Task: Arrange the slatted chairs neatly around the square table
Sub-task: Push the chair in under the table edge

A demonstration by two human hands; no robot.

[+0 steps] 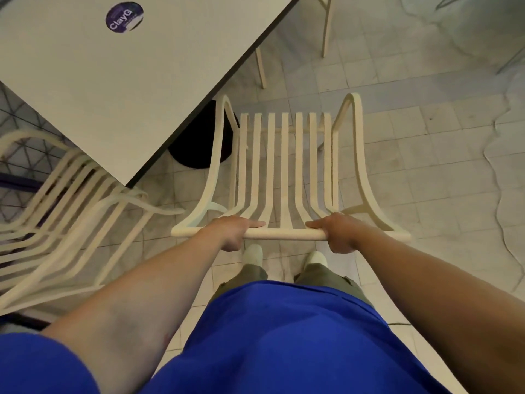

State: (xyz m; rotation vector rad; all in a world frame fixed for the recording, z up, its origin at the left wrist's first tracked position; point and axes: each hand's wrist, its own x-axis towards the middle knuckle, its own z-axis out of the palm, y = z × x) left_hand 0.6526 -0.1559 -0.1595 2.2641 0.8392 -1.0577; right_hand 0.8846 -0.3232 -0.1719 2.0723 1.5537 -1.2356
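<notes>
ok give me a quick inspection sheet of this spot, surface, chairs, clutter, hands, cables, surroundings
surface: white square table with dark edge, bare except a round purple sticker
job's things: slatted chair in front of the person, angled to the table edge, one front corner beside the table's black base; second slatted chair on the left, partly under the table corner
clutter: nothing seen
grip: left hand and right hand both closed on the chair's top rail
cables: thin cord running across the floor on the right
surroundings: pale tiled floor; legs of another chair beyond the table
</notes>
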